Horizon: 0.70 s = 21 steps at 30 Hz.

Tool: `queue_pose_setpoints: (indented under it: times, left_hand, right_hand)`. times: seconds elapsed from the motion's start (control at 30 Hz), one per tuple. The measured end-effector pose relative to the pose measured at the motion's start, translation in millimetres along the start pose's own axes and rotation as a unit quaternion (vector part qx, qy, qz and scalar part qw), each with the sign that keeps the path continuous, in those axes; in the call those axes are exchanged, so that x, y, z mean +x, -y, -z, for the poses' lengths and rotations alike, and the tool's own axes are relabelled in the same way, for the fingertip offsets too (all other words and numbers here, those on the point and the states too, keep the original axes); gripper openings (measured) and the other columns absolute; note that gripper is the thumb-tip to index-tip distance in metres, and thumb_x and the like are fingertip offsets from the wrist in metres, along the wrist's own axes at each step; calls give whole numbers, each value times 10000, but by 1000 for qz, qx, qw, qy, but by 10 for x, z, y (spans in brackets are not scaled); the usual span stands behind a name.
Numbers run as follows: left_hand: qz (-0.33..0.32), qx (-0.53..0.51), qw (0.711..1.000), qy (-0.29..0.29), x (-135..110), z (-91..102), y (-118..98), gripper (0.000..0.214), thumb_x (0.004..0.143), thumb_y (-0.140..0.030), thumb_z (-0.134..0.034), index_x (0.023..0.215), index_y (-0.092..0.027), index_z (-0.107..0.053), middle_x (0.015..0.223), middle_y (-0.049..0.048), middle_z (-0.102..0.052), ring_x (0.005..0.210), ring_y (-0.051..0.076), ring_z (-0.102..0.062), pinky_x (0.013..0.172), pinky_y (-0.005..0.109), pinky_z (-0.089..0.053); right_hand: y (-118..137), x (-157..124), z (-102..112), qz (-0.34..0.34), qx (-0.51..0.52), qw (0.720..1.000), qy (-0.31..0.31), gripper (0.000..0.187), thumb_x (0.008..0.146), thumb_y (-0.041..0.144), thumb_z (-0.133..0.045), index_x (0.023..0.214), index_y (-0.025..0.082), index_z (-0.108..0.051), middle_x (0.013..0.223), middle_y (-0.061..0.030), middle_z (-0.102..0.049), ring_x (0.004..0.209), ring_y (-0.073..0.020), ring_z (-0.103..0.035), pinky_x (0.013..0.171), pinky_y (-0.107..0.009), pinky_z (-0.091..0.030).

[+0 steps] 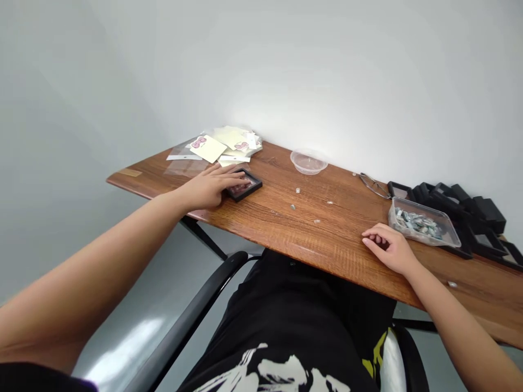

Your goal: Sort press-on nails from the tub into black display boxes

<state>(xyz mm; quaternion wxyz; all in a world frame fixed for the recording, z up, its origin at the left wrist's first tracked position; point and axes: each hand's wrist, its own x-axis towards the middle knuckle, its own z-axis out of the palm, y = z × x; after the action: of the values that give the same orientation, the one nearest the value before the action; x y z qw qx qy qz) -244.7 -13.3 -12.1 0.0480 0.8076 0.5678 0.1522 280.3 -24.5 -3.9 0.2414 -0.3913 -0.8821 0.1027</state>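
My left hand (212, 188) lies palm down at the left end of the table, fingers stretched out. Some of its fingers rest on a small square black display frame (255, 188) with a clear window; the hand covers the frame's left part. Just beyond the fingertips is a pile of cream cards (208, 148) with pink prints, among clear plastic sleeves (180, 166). My right hand (386, 247) rests on the wood with its fingers loosely curled, and nothing shows in it. Close by it stands a clear plastic tub (451, 238) of small wrapped pieces (420, 224).
Black frames and boxes (488, 212) are heaped at the right. A round clear bowl (309, 162) and a pair of glasses (375, 186) lie toward the wall. Several small clear bits (298, 190) are scattered on the brown table (286, 228). A chair armrest (196, 316) is below.
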Motion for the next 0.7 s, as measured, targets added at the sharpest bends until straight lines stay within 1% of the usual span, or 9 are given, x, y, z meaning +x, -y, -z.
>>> queue_pose_setpoints:
  times: [0.07, 0.17, 0.23, 0.27, 0.33, 0.4, 0.47, 0.57, 0.7]
  left_hand:
    - [5, 18, 1000, 6, -48, 7, -23, 581, 824, -181, -469, 1383, -289, -584, 1547, -6, -467, 1510, 266, -302, 1277, 524, -126]
    - [14, 38, 999, 6, -106, -26, -132, 583, 903, -312, -408, 1481, -288, -475, 1586, -8, -401, 1499, 258, -329, 1263, 455, -220]
    - [14, 49, 999, 12, -126, -81, -237, 557, 958, -404, -362, 1493, -281, -456, 1573, 8, -426, 1495, 280, -334, 1247, 485, -246]
    - [12, 54, 998, 15, -128, -111, -289, 539, 975, -415, -355, 1489, -287, -460, 1573, 17, -428, 1498, 289, -325, 1241, 510, -242]
    - [9, 65, 998, 14, -115, -157, -372, 484, 1003, -406, -412, 1469, -289, -477, 1584, 51, -410, 1496, 304, -320, 1226, 548, -253]
    - [6, 76, 997, 11, -80, -167, -413, 442, 1003, -391, -526, 1417, -237, -516, 1547, 103, -442, 1440, 321, -396, 1184, 589, -312]
    - [9, 88, 996, 7, -25, -148, -413, 418, 979, -374, -610, 1349, -188, -551, 1463, 122, -503, 1338, 315, -497, 1116, 586, -406]
    - [29, 108, 994, -3, 76, -120, -392, 384, 972, -356, -630, 1302, -171, -565, 1364, 115, -559, 1210, 286, -583, 1016, 525, -509]
    - [39, 114, 993, -17, 195, -155, -428, 373, 978, -351, -622, 1302, -176, -564, 1347, 113, -568, 1173, 271, -601, 983, 498, -535]
  right_hand:
    - [15, -18, -14, -1, -32, 999, -2, 183, 959, 344, -566, 941, 203, -682, 821, -49, -638, 687, -158, -599, 625, -305, -514]
    - [24, -33, -26, 0, -79, 997, -3, 202, 976, 357, -558, 975, 189, -670, 887, -53, -660, 775, -165, -627, 722, -330, -539]
    - [19, -39, -29, -2, -104, 995, 2, 220, 984, 374, -572, 1014, 174, -659, 953, -47, -670, 830, -161, -641, 765, -344, -555]
    - [14, -42, -30, -5, -114, 993, 6, 230, 985, 378, -580, 1040, 167, -654, 989, -47, -672, 849, -159, -646, 774, -348, -562]
    - [-2, -47, -33, -12, -129, 991, 12, 243, 985, 373, -591, 1089, 160, -646, 1045, -52, -672, 871, -160, -656, 778, -351, -573]
    - [-24, -50, -37, -21, -137, 990, 16, 247, 984, 362, -596, 1117, 159, -642, 1067, -58, -672, 879, -163, -661, 777, -352, -579]
    - [-44, -52, -43, -30, -138, 990, 19, 249, 985, 359, -596, 1128, 161, -640, 1078, -61, -672, 884, -165, -662, 781, -355, -581]
    - [-57, -54, -49, -42, -135, 990, 24, 263, 983, 359, -598, 1156, 164, -635, 1121, -70, -666, 924, -176, -663, 806, -371, -582]
    - [-32, -53, -44, -60, -136, 988, 35, 284, 985, 358, -594, 1203, 179, -624, 1200, -85, -649, 990, -194, -658, 854, -398, -577]
